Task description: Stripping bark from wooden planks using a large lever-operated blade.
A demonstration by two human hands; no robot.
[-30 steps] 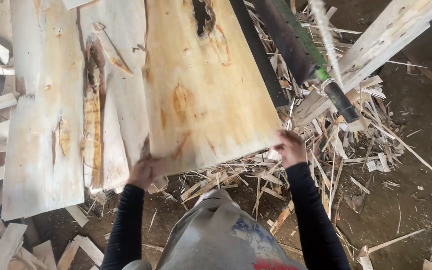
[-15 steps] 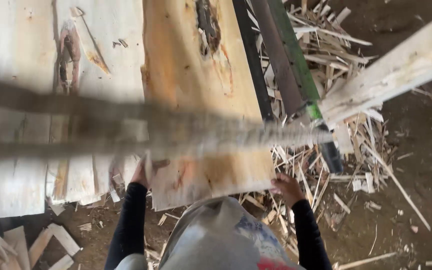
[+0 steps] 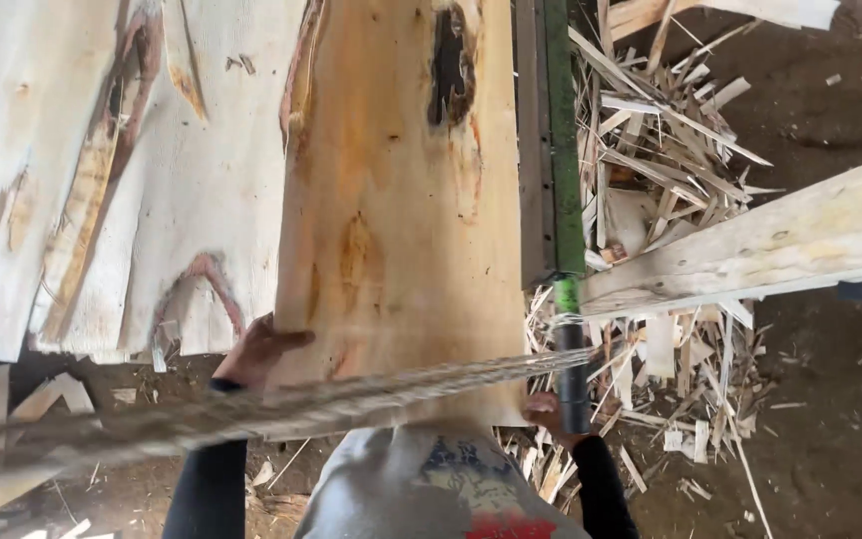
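Veneer stack (image 3: 102, 180): pale, thin wood sheets at far left, overlapping, with reddish-brown bark streaks, splits and ragged lower edges.
Offcuts (image 3: 12, 399): short pale strips lying on dark dirt below the stack, at lower left.
Rope (image 3: 251, 409): frayed and blurred, close to the camera, crossing from lower left up to the right, over the lower end of the board.
Left hand (image 3: 256, 351): fingers curled around the board's lower left edge, thumb side against the face, black sleeve below; gripping.
Board (image 3: 401, 200): wide yellowish slab in the centre, running from the top of the view down to the chest, overlapping the stack's right edge; dark knot hole near the top, orange-brown stains midway; held at its lower corners by both hands.
Shirt (image 3: 441, 489): grey with a dark and red print, at bottom centre, just under the board's end.
Right hand (image 3: 549, 411): at the board's lower right corner, partly hidden by the rope and the bar's black end; fingers wrapped on the edge, grip not fully visible.
Bar (image 3: 563, 150): long green and dark grey rail just right of the board, parallel to it, ending in a black tip near the right hand.
Scraps (image 3: 650, 170): heap of splintered pale strips on the ground, right of the bar.
Plank (image 3: 750, 245): thick pale timber slanting up to the right edge, above the scraps.
Ground (image 3: 830, 419): dark soil with scattered chips, far right.
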